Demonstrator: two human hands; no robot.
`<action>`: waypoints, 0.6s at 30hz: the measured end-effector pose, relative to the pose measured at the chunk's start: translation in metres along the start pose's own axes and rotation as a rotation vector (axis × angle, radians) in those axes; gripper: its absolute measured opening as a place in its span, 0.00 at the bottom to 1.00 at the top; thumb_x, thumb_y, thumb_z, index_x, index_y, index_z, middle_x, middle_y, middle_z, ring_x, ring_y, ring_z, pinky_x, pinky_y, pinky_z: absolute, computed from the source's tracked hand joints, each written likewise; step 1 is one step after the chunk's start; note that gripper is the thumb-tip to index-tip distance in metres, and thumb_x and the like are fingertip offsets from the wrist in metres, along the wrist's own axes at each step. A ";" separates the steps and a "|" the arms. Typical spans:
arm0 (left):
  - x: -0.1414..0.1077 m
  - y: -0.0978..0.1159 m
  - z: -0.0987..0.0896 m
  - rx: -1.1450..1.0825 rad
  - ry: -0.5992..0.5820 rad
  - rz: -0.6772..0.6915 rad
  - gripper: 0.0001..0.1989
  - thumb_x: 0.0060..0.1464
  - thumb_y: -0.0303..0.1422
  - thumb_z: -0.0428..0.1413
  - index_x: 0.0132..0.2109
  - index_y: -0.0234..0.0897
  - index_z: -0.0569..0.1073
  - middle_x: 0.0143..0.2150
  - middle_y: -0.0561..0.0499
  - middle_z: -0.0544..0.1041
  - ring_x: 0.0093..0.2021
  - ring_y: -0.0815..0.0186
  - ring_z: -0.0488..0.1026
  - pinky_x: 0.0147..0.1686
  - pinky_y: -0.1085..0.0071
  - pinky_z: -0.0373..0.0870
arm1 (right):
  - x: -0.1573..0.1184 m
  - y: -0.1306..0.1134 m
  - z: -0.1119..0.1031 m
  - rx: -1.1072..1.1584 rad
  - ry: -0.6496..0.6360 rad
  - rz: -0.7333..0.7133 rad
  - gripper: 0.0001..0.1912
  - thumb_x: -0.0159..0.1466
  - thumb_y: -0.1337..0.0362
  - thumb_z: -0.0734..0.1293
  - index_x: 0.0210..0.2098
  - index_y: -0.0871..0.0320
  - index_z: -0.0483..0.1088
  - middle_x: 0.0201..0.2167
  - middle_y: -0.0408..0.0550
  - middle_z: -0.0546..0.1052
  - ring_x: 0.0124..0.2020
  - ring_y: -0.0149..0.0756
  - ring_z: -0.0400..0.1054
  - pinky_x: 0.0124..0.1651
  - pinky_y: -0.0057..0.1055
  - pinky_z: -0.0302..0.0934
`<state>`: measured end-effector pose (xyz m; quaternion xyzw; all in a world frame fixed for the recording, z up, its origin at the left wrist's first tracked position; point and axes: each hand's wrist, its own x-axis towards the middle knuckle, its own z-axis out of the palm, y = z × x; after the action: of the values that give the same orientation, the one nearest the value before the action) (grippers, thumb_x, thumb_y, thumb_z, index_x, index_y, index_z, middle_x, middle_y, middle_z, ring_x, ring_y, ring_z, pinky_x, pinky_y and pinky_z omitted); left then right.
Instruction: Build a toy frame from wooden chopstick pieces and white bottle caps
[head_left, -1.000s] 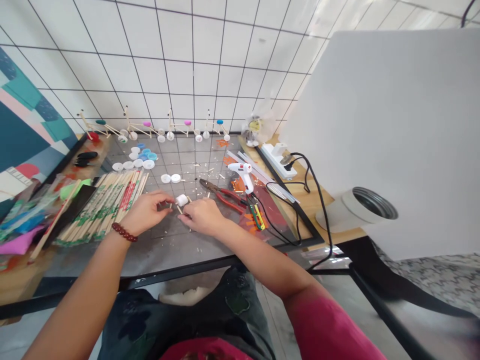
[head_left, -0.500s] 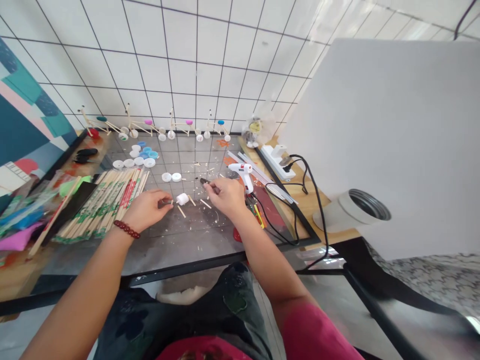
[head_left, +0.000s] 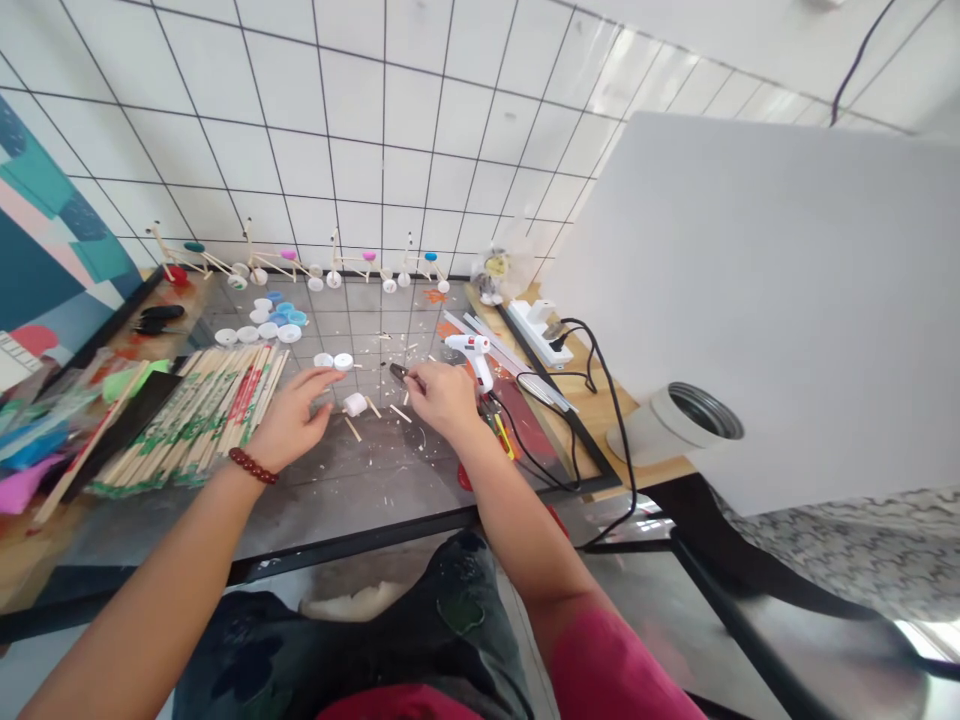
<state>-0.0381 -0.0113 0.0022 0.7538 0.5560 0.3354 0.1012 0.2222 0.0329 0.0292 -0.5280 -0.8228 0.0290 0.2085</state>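
Note:
My left hand [head_left: 294,418], with a beaded bracelet at the wrist, has its thumb and fingers apart and nothing between them. Its fingertips are near two white bottle caps [head_left: 343,362]. Just right of it a small white cylinder [head_left: 355,404] lies on the glass tabletop, with short stick pieces [head_left: 400,413] around it. My right hand [head_left: 442,398] is closed around a small dark tool [head_left: 398,371], whose tip points left; the rest is hidden in the hand. The white glue gun [head_left: 472,350] lies just beyond my right hand.
Bundled wooden sticks [head_left: 202,410] lie at the left. White and blue caps [head_left: 289,333] sit behind them. Several stick models [head_left: 337,265] stand along the tiled wall. At the right are a power strip [head_left: 536,330], black cables and a grey-white cylinder [head_left: 660,430].
My left hand has opened from its pinch and reached forward towards the two white caps. My right hand still holds the dark tool. The whole view has shifted slightly.

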 end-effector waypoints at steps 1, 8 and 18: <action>-0.001 0.004 0.004 -0.006 -0.008 0.011 0.23 0.61 0.37 0.52 0.61 0.40 0.75 0.65 0.41 0.75 0.65 0.50 0.72 0.66 0.53 0.68 | 0.000 -0.001 0.000 0.000 -0.008 -0.005 0.09 0.70 0.65 0.66 0.42 0.56 0.80 0.41 0.50 0.85 0.44 0.42 0.77 0.42 0.34 0.57; -0.002 0.018 0.026 0.242 -0.075 -0.036 0.31 0.58 0.46 0.57 0.63 0.33 0.72 0.54 0.35 0.81 0.56 0.41 0.76 0.57 0.48 0.71 | -0.001 -0.005 0.004 -0.015 -0.047 -0.051 0.10 0.71 0.64 0.65 0.43 0.57 0.80 0.42 0.52 0.84 0.44 0.43 0.76 0.44 0.35 0.56; 0.002 0.014 0.027 0.215 -0.019 -0.077 0.19 0.57 0.42 0.55 0.51 0.38 0.80 0.46 0.41 0.85 0.48 0.48 0.80 0.52 0.55 0.74 | -0.003 -0.015 0.010 0.015 -0.109 -0.091 0.10 0.72 0.63 0.65 0.44 0.56 0.80 0.42 0.53 0.84 0.45 0.43 0.76 0.47 0.36 0.59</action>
<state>-0.0102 -0.0083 -0.0095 0.7415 0.6163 0.2627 0.0378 0.2067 0.0251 0.0227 -0.4860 -0.8558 0.0546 0.1685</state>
